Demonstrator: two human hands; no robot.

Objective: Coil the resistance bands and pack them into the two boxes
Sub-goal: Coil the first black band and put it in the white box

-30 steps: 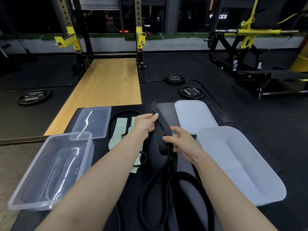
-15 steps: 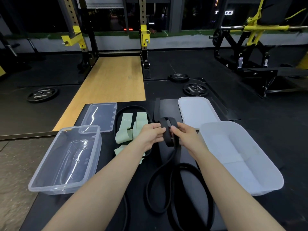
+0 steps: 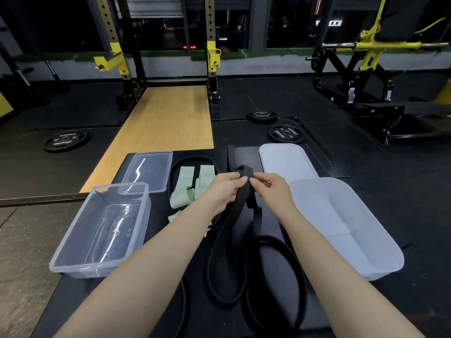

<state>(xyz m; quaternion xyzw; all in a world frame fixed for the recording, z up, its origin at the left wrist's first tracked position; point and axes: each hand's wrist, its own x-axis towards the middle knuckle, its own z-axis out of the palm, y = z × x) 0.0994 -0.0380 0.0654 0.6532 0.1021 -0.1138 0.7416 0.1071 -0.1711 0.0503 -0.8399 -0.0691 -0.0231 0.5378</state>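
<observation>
Pinched between left hand [image 3: 223, 191] and right hand [image 3: 271, 191], the black band [image 3: 244, 189] stood mid-table between clear box [image 3: 80, 262] and white box [image 3: 380, 259], barely coiled; its springy turns risked unwinding if either pinch loosened.

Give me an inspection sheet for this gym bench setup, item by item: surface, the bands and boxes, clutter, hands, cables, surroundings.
Surface: black mat, dark.
Job's things: wide black band partly wound, tail looping toward the camera; green bands loose; thin black band around them; clear box and white box hold no bands; clear lid and white lid lie behind them.
Clutter: nothing seen.
Hands: left hand and right hand pinch the wide black band's folded top.
Cables: nothing seen.
Surroundings: weight plates, squat rack, wooden platform.
</observation>
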